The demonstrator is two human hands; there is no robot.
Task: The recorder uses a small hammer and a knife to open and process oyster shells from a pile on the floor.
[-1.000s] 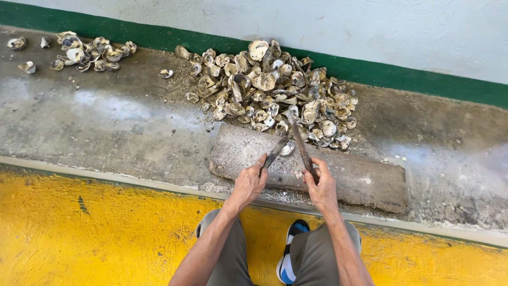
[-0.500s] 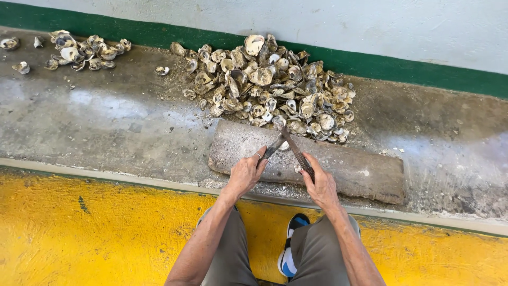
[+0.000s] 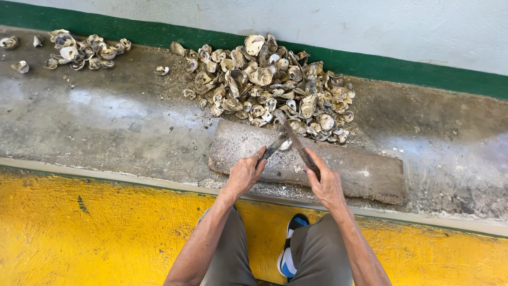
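Gripping a long dark metal tool (image 3: 296, 144), the right hand (image 3: 327, 182) is closed on its handle; the left hand (image 3: 244, 172) pinches an oyster (image 3: 286, 144) on the flat stone slab (image 3: 360, 172). Just beyond lies the large shell pile (image 3: 270, 79), with a smaller shell heap (image 3: 79, 50) well apart along the concrete ledge (image 3: 106, 122).

Rough stone slab (image 3: 349, 169), chalky shells (image 3: 264, 79)

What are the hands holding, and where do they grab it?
The right hand grips a metal rod by its lower end. The left hand holds a thin metal tool by its near end.
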